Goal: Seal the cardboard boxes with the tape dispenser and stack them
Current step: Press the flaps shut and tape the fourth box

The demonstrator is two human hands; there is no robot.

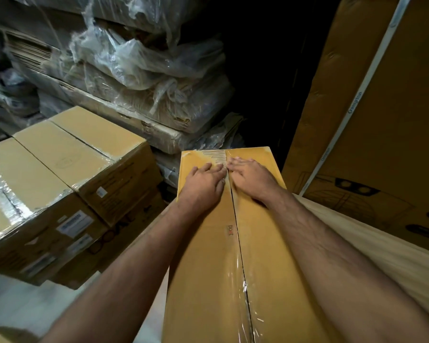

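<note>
A long yellow-brown cardboard box [208, 280] lies in front of me, its two top flaps meeting along a centre seam covered with clear tape [242, 273]. My left hand [203, 180] lies flat on the left flap near the box's far end, fingers straight and pointing at the seam. My right hand [252, 175] presses flat on the right flap beside it, fingertips at the seam. Both hands hold nothing. No tape dispenser is in view.
Sealed taped boxes [60, 169] are stacked to the left on a pale floor [15, 303]. Plastic-wrapped flat cardboard bundles [139, 78] pile up behind them. A big printed carton [372, 134] stands at right, above a pale wooden surface [382, 248].
</note>
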